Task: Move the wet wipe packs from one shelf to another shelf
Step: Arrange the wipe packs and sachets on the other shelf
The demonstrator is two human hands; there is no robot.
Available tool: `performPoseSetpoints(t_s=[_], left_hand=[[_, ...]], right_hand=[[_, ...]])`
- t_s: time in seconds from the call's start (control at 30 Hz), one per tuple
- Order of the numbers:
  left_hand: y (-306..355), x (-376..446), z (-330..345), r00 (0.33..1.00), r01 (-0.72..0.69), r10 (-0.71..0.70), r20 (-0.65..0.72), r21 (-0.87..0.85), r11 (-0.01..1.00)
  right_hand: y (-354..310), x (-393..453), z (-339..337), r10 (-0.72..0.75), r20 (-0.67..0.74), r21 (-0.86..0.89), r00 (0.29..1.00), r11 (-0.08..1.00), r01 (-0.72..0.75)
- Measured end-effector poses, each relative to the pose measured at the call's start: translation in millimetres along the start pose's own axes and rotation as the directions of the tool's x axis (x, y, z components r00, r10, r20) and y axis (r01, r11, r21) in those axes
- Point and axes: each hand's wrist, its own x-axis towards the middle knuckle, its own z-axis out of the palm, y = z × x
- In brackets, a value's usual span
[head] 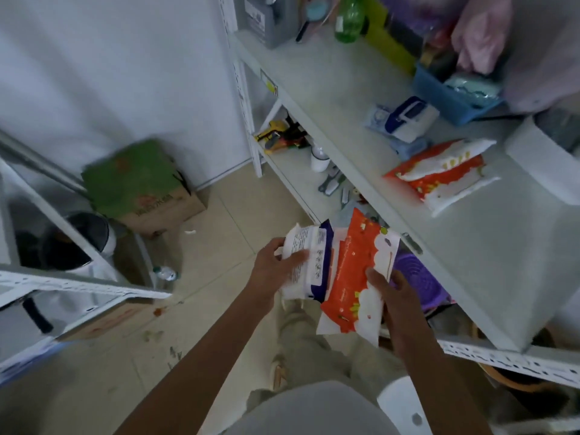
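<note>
Carrying step, by my read: both packs are in hand, none placed yet.

Left hand [276,265] wrapped around a white-and-purple wipe pack [306,265], fingers curled over its face. Right hand [387,290] pinches the lower edge of an orange-and-white wipe pack [354,277], touching the first pack.

Right of that pack, the shelf [470,246] carries two more orange wipe packs [439,175]. Its front edge sits just beside the held pack; I'd swing clear of it. Open floor left of the packs.
</note>
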Motion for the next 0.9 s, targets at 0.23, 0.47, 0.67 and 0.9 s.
performPoseSetpoints(t_s=[0.23, 0.47, 0.67, 0.9], left_hand=[[125.5, 92.7, 4.6, 0.992, -0.109, 0.103, 0.075, 0.074, 0.991], [251.9, 184.2, 57.5, 0.947, -0.295, 0.258, 0.192, 0.201, 0.934], [332.2, 258.2, 130.9, 0.895, -0.319, 0.226, 0.385, 0.196, 0.927], [357.8, 303.2, 139.6, 0.803, -0.371, 0.129, 0.582, 0.318, 0.873]], right_hand=[[-84.1, 73.7, 53.4, 0.01, -0.177, 0.125, 0.984, 0.992, 0.013], [-182.6, 127.4, 72.5, -0.045, -0.407, 0.217, 0.912, 0.965, 0.145], [-265.7, 212.9, 59.5, -0.18, -0.673, 0.058, 0.718, 0.954, 0.294], [-279.0, 255.6, 87.8, -0.137, -0.758, -0.032, 0.638, 0.984, 0.173]])
